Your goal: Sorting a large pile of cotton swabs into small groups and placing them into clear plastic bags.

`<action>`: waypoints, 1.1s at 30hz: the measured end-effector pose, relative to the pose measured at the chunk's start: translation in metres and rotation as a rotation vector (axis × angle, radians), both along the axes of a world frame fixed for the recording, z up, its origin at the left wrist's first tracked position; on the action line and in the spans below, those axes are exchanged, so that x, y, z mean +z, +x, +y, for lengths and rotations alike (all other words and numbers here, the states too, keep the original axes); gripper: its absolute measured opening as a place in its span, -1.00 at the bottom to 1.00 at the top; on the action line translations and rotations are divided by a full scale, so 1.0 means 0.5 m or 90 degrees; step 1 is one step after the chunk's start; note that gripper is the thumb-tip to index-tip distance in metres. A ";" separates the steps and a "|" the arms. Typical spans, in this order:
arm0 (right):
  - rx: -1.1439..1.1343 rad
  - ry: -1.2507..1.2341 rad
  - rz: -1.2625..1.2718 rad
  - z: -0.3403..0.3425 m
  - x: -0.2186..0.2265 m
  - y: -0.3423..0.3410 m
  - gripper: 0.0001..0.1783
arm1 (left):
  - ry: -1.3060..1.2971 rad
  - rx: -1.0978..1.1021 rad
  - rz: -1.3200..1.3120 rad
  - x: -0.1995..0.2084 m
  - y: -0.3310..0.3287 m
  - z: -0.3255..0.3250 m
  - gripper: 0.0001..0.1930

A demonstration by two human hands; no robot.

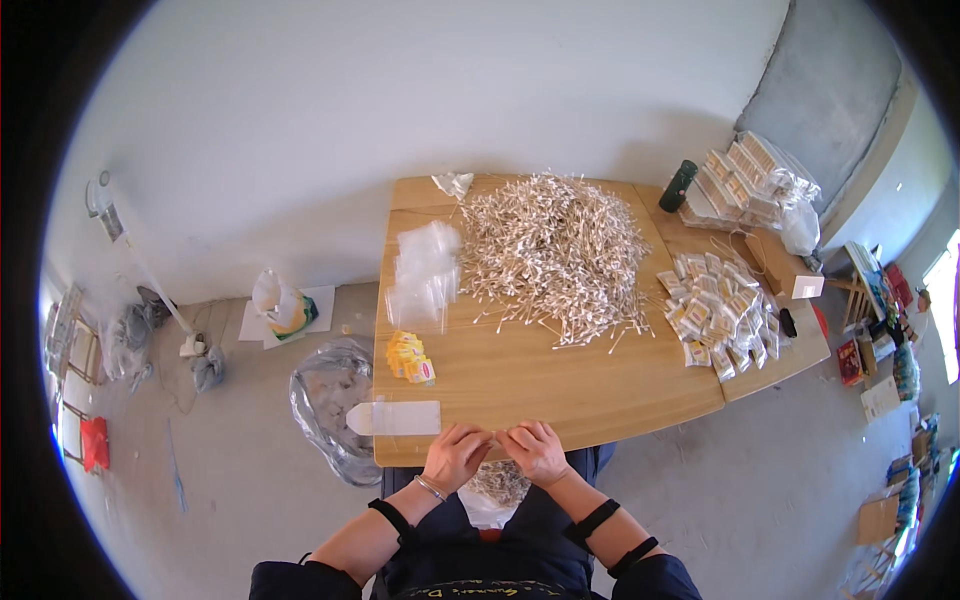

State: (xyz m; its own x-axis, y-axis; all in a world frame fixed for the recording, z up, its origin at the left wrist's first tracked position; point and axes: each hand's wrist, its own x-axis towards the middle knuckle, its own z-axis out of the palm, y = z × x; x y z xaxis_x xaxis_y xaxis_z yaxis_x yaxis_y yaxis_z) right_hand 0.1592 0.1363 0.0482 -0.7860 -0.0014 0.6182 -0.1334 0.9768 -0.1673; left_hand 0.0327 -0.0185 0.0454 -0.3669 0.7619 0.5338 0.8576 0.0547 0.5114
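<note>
Both hands meet at the table's front edge, fingertips almost touching. My left hand point(457, 456) is closed in a pinch, and so is my right hand point(536, 453); whatever lies between the fingers is too small to make out. Beyond them a large heap of cotton swabs point(560, 255) covers the back middle of the wooden table point(560, 390). Left of the heap lie transparent plastic bags point(424, 270), with small yellow cards point(408, 357) below them. Nearest my left hand is a white tag-shaped card point(405, 417). Under the table edge, between my legs, more swabs point(498, 482) show in a bag.
Filled swab packets point(722, 312) are piled at the table's right. Behind them stand a dark green bottle point(678, 186) and stacked packs point(755, 180) beside a cardboard box point(775, 262). A large plastic bag point(340, 410) rests on the floor against the table's left side.
</note>
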 end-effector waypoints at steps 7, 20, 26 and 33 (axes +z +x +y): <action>-0.042 -0.320 -0.036 -0.008 0.039 -0.025 -0.80 | -0.036 0.037 -0.447 0.003 0.007 0.024 -0.86; -0.060 -0.464 -0.142 0.018 -0.005 -0.050 -0.85 | -0.051 0.075 -0.497 -0.021 -0.005 0.040 -0.88; 0.019 -0.617 -0.222 0.035 -0.011 -0.054 -0.88 | -0.017 0.000 -0.884 -0.048 -0.023 0.039 -0.94; 0.072 -0.675 -0.240 0.038 -0.026 -0.054 -0.91 | -0.043 -0.053 -0.946 -0.060 -0.033 0.026 -0.94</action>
State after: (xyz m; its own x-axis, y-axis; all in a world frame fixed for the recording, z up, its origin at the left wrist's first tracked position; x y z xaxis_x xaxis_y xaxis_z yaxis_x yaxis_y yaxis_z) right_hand 0.1321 0.1552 0.0353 -0.9512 0.2998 0.0728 0.0229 0.3039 -0.9524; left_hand 0.0164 -0.0058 0.0152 -0.4862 0.8145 -0.3167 -0.4315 0.0913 0.8975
